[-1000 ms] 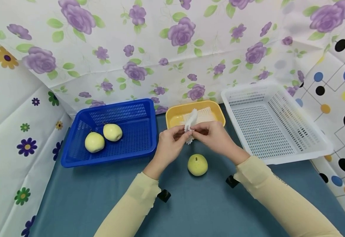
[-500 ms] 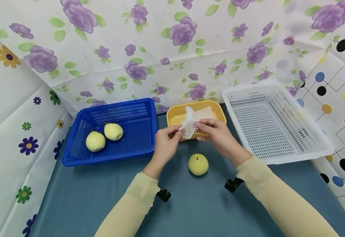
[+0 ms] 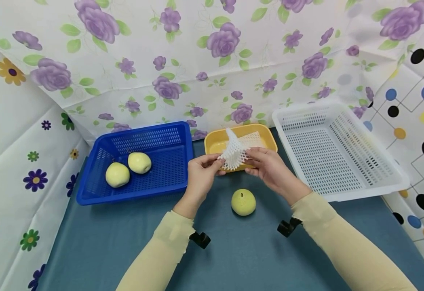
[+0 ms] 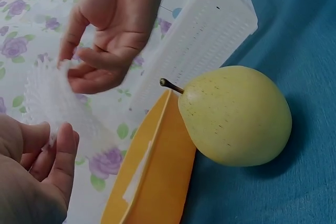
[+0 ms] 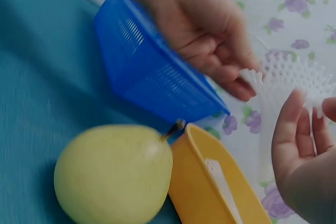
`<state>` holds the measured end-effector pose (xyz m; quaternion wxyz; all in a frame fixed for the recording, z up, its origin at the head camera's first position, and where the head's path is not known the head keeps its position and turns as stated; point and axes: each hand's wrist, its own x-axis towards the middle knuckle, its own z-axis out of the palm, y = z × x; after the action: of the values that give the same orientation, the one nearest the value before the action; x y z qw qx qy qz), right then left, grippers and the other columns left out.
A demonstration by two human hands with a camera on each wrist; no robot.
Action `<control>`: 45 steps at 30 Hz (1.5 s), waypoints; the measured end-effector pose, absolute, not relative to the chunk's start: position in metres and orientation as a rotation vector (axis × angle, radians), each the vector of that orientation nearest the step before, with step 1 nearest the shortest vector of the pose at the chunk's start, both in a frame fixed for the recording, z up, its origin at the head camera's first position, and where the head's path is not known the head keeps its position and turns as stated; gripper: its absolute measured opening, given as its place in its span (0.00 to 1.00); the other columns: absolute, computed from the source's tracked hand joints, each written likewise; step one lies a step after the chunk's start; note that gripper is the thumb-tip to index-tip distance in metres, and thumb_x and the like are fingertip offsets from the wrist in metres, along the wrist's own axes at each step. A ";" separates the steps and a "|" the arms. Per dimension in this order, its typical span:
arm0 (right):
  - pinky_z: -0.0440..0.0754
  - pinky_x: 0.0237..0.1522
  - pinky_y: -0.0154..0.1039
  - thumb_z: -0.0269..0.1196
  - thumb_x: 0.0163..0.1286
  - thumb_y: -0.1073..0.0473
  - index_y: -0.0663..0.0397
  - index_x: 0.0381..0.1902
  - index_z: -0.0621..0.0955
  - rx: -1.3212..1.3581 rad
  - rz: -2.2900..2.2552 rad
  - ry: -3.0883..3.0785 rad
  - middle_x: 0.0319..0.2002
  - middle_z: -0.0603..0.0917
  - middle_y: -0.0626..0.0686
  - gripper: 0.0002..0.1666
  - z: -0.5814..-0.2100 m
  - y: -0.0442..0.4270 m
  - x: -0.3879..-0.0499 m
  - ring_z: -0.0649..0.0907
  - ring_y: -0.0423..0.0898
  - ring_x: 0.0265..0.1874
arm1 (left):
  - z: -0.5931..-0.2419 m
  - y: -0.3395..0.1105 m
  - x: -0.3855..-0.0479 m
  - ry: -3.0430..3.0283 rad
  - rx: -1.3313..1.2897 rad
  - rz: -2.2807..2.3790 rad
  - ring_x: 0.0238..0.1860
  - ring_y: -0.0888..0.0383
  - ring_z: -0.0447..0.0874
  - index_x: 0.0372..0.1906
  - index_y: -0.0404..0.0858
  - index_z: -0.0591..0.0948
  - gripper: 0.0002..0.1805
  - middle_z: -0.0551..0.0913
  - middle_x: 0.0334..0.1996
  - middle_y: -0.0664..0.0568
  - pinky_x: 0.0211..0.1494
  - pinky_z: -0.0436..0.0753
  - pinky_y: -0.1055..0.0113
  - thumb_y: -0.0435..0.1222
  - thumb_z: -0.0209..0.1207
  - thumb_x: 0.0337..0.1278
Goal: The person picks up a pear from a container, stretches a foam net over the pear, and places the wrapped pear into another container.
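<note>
A white foam fruit net (image 3: 235, 152) is spread between both hands, its open end facing down toward me in the head view. The left hand (image 3: 202, 173) pinches one side of its rim between thumb and fingers. On the opposite side, the right hand (image 3: 270, 169) pinches the rim too, as the right wrist view shows with the net (image 5: 286, 85) stretched between the hands. Below them on the table stands a yellow-green pear (image 3: 243, 202), upright with its stem up and touched by neither hand. Behind the net is a yellow basket (image 3: 212, 139) with more foam netting (image 3: 252, 139) in it.
A blue basket (image 3: 135, 195) at the left holds two pale pears (image 3: 128, 168). At the right stands a white basket (image 3: 350, 195). A flowered sheet (image 3: 182, 52) hangs behind, and a blue-green cloth (image 3: 131, 242) covers the table.
The hands have drawn apart, the left leftward and the right slightly rightward. The net, bunched narrow a second ago, is now opened wide at its lower end. The pear stays put.
</note>
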<state>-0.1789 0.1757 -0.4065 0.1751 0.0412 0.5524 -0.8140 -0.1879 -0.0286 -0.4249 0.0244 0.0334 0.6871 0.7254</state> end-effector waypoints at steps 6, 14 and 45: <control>0.85 0.42 0.41 0.62 0.65 0.50 0.62 0.46 0.78 0.065 -2.109 1.970 0.42 0.81 0.52 0.21 -0.414 0.171 -0.176 0.83 0.50 0.43 | -0.417 -0.024 -0.185 2.162 0.155 2.219 0.36 0.57 0.86 0.43 0.37 0.84 0.13 0.85 0.40 0.44 0.37 0.86 0.63 0.32 0.67 0.48; 0.84 0.42 0.49 0.63 0.64 0.52 0.53 0.53 0.78 -0.061 -1.999 2.182 0.47 0.82 0.57 0.21 -0.413 0.167 -0.174 0.85 0.46 0.39 | -0.388 -0.017 -0.170 2.397 0.264 2.032 0.24 0.61 0.80 0.40 0.34 0.85 0.11 0.86 0.33 0.42 0.24 0.83 0.64 0.37 0.65 0.53; 0.71 0.16 0.26 0.63 0.64 0.54 0.55 0.50 0.76 0.088 -2.174 1.717 0.33 0.84 0.46 0.19 -0.406 0.184 -0.179 0.81 0.37 0.20 | -0.418 -0.030 -0.189 1.920 -0.145 2.248 0.15 0.63 0.72 0.40 0.40 0.85 0.14 0.84 0.24 0.55 0.17 0.69 0.74 0.42 0.68 0.48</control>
<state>-0.1792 0.1840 -0.4065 0.1839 0.0311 0.6090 -0.7709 -0.1886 -0.0305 -0.4182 0.0908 -0.0488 0.6460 0.7564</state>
